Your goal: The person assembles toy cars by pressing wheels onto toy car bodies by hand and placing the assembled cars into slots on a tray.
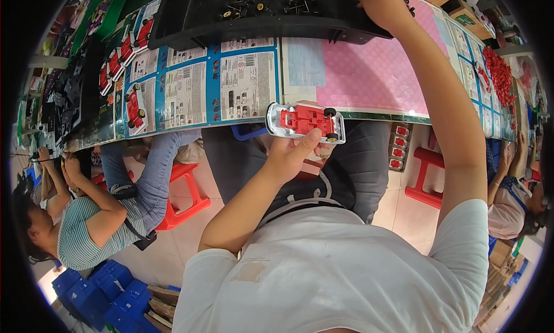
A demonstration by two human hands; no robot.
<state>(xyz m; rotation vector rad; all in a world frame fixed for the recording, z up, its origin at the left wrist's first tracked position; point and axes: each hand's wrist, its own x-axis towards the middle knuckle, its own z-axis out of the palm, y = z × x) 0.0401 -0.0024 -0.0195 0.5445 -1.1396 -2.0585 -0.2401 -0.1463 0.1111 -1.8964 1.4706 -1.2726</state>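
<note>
While the black tray (245, 37) stands on the surface (369, 79), the toy car (300, 119) is on the person's side of it, upside down, near the surface's edge. I judge this car to be light and stiff, probably of hard plastic, with smooth sides which may slip a little. It seems best to take hold by its long sides, because the black wheels (329, 112) are perhaps the more delicate part. The car lies in the left hand (288, 157), which is closed around it: the thumb presses at the red underside, and the fingers are mostly hidden below. From the right hand (381, 7) the car is well apart. This hand reaches over the tray's right end, and I cannot tell whether its fingertips pinch something. To the left of the tray lies another red car (134, 108).
</note>
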